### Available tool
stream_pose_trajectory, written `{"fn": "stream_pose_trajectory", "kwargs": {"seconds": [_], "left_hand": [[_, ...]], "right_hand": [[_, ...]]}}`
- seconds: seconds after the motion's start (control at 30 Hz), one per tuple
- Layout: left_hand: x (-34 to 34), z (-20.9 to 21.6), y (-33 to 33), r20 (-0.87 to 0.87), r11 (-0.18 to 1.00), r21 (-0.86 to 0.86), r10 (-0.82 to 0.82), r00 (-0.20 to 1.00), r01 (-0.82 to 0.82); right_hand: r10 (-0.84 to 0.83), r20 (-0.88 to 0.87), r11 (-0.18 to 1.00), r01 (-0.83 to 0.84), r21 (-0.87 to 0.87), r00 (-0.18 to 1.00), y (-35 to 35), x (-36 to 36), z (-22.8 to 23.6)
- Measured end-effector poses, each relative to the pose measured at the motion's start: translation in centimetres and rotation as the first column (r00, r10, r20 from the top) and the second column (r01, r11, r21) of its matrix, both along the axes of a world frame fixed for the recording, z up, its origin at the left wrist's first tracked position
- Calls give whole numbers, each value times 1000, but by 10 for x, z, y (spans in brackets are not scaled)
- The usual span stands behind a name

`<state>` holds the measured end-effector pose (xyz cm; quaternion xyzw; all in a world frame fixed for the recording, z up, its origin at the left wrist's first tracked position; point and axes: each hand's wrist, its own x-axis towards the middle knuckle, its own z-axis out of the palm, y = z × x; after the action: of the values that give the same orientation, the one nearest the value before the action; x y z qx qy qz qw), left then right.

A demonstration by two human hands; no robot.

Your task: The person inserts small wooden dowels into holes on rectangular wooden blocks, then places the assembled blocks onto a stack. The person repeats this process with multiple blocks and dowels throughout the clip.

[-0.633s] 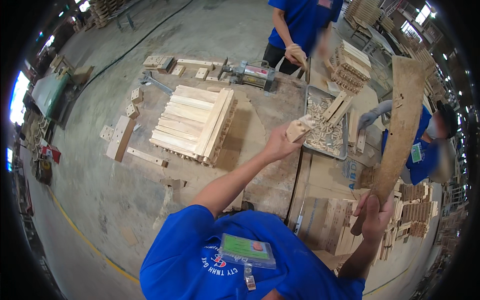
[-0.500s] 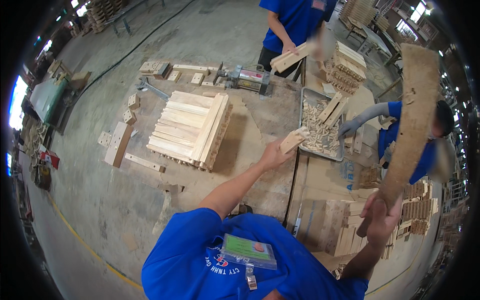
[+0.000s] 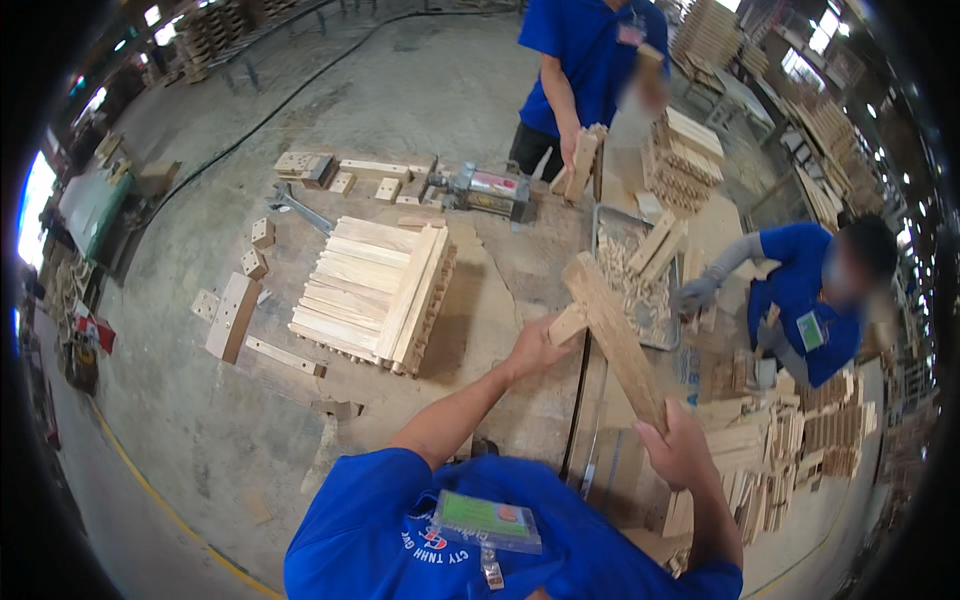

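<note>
My left hand [image 3: 537, 350] is closed round a short wooden slat [image 3: 568, 325], held over the worktable near its middle seam. Dowel pegs at that slat's far end, visible a moment ago, are now hidden. My right hand [image 3: 682, 447] grips the lower end of a long flat wooden bat [image 3: 622, 345]. The bat slants up and to the left, its far part against or just over the end of the slat; I cannot tell if they touch. Left of my left hand lies a neat stack of pale slats [image 3: 375, 285] with dowels along its edges.
A metal tray [image 3: 672, 345] holds many loose dowels and a few slats. Beyond the stack sit a metal cylinder clamp [image 3: 490, 192] and a wrench [image 3: 300, 208]. One co-worker [image 3: 590, 80] stands across holding slats; another [image 3: 810, 300] reaches to the tray. More slats [image 3: 765, 450] are piled right.
The raised bat has swung down and left onto or near the slat in my left hand. My left hand moved slightly nearer. The far co-worker's slats are now held more upright.
</note>
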<state>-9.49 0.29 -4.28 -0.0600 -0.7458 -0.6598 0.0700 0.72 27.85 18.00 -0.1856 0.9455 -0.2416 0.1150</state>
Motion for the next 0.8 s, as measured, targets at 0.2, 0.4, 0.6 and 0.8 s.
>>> {"fn": "stream_pose_trajectory", "kwargs": {"seconds": [0.2, 0.4, 0.6, 0.8], "left_hand": [[12, 2, -2, 109, 1000, 25, -7, 994, 4], [11, -4, 4, -2, 996, 85, -24, 1000, 24], [14, 2, 0, -7, 998, 5, 69, 998, -69], [13, 6, 2, -17, 999, 2, 36, 999, -36]], "right_hand": [[-308, -86, 609, 127, -783, 948, -18, 7, 59], [-2, -387, 1000, -9, -29, 922, 16, 4, -62], [-115, 10, 927, 111, -358, 993, -18, 13, 28], [-248, -80, 864, 182, -470, 966, -16, 20, -28]]}}
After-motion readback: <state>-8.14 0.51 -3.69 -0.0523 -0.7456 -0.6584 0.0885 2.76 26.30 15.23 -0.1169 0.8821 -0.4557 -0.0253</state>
